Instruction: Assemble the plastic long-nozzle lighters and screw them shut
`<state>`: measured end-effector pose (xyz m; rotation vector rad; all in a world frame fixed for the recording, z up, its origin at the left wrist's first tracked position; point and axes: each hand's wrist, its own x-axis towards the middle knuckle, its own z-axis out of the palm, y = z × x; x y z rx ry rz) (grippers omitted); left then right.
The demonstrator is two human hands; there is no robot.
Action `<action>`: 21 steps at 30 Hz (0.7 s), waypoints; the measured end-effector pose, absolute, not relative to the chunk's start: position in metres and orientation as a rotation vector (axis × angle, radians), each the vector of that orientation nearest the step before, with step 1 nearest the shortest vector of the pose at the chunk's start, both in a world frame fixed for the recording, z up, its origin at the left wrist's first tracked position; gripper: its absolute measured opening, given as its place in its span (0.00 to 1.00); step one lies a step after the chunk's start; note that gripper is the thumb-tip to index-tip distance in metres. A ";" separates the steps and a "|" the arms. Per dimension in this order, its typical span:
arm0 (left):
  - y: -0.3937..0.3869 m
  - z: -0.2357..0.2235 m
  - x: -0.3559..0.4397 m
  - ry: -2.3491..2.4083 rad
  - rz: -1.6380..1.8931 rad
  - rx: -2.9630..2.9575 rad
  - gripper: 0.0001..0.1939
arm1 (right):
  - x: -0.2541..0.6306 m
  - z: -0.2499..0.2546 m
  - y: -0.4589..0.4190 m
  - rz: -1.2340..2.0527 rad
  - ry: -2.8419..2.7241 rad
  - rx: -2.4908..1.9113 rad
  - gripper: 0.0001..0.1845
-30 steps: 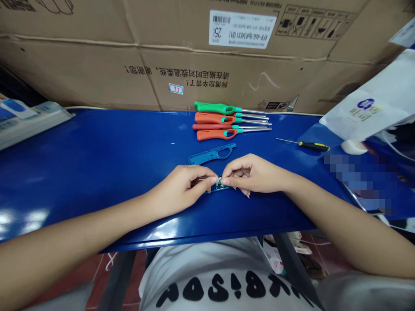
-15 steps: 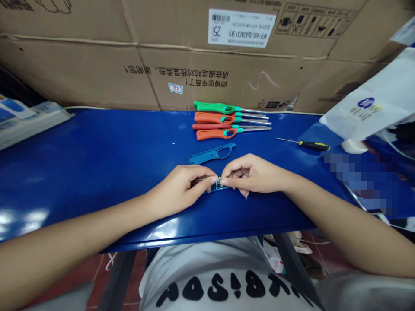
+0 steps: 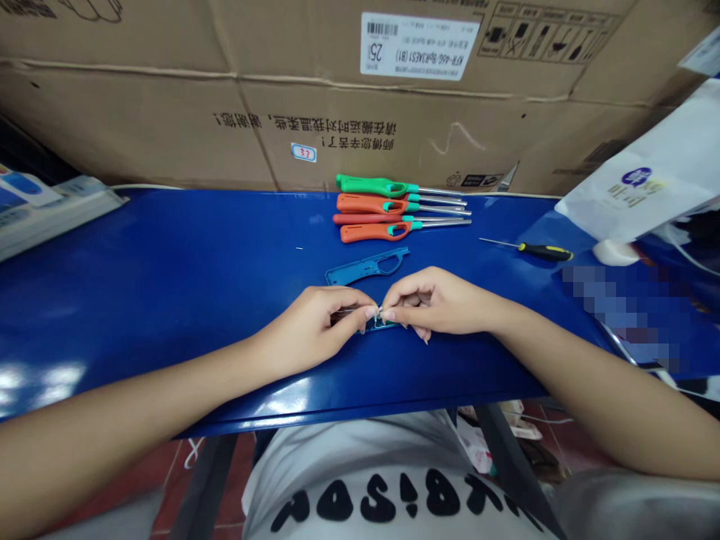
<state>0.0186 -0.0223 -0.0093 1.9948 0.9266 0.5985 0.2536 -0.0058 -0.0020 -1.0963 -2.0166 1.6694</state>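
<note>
My left hand and my right hand meet at the middle of the blue table, fingertips almost touching. Each pinches thumb against forefinger over small parts too tiny to name. Between and below the fingertips shows a blue lighter casing half, mostly hidden by the hands. Just beyond them lies another blue casing half with a trigger loop, its hollow side up. Farther back rest several whole long-necked lighters, among them a green one and an orange one.
A black and yellow screwdriver lies to the right, near a white bag. A large cardboard box walls off the back. One small pin-like piece is left of the lighters. A white package stands at far left.
Both hands hold nearly the same place, with only a very slight shift of the right fingertips. Everything on the table stays where it was.
</note>
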 end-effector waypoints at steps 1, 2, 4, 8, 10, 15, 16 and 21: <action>-0.022 -0.009 0.019 0.928 0.599 1.991 0.13 | 0.254 -0.002 -0.006 1.673 -2.017 -1.096 0.18; -0.022 -0.010 0.019 0.929 0.599 1.988 0.13 | 0.253 -0.002 -0.006 1.675 -2.016 -1.099 0.18; -0.022 -0.010 0.019 0.933 0.597 1.983 0.13 | 0.253 -0.002 -0.006 1.670 -2.015 -1.103 0.18; -0.022 -0.011 0.020 0.945 0.593 1.984 0.13 | 0.253 -0.003 -0.006 1.655 -2.019 -1.102 0.18; -0.022 -0.011 0.020 0.949 0.589 1.989 0.13 | 0.253 -0.004 -0.005 1.665 -2.018 -1.096 0.18; -0.023 -0.009 0.019 0.950 0.587 1.993 0.14 | 0.253 -0.005 -0.005 1.681 -2.010 -1.092 0.18; -0.023 -0.009 0.019 0.950 0.588 1.993 0.14 | 0.253 -0.005 -0.006 1.676 -2.014 -1.095 0.18; -0.022 -0.009 0.020 0.963 0.617 1.967 0.14 | 0.252 -0.002 -0.005 1.650 -2.002 -1.121 0.17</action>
